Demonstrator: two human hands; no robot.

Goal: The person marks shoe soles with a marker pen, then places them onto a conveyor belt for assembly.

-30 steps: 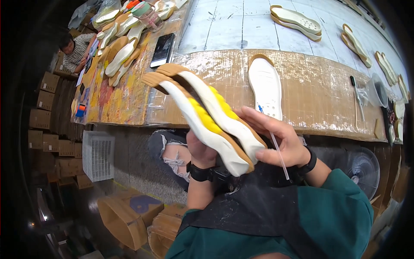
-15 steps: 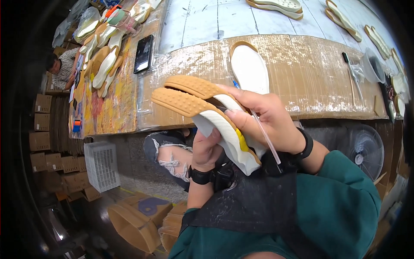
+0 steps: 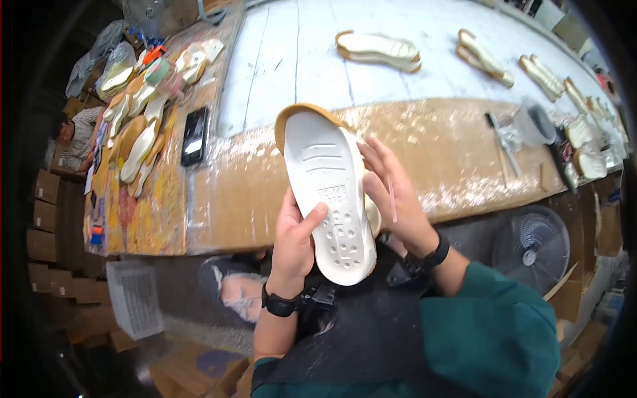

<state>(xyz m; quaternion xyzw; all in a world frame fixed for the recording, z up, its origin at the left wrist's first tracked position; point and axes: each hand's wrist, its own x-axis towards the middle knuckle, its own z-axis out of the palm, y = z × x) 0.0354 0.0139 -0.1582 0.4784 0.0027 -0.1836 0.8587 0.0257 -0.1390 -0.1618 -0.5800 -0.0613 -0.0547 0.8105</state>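
My left hand [image 3: 296, 232] grips a shoe sole [image 3: 325, 189], its thumb pressed on the white inner face. That face has ridges toward the toe and round hollows in the heel; a tan rim edges the toe. Behind its right side shows a cream edge [image 3: 373, 217], perhaps a second sole, mostly hidden. To the right, my right hand [image 3: 398, 199] has its fingers extended near the sole's side. A thin clear pen [image 3: 392, 201] is tucked in that hand. Whether the fingertips touch the sole, I cannot tell.
A phone [image 3: 195, 137] lies on the cardboard-covered table [image 3: 232, 205]. Several soles [image 3: 136, 149] are heaped at left, near a person. More soles [image 3: 378, 50] lie on the white surface beyond. A brush [image 3: 503, 142] and clear cup [image 3: 534, 123] are at right; a fan [image 3: 531, 249] stands below.
The soles have turned from studded tan undersides to a white inner face. My right hand has come off them, fingers straighter. The whole view has shifted, and the sole on the table is now hidden.
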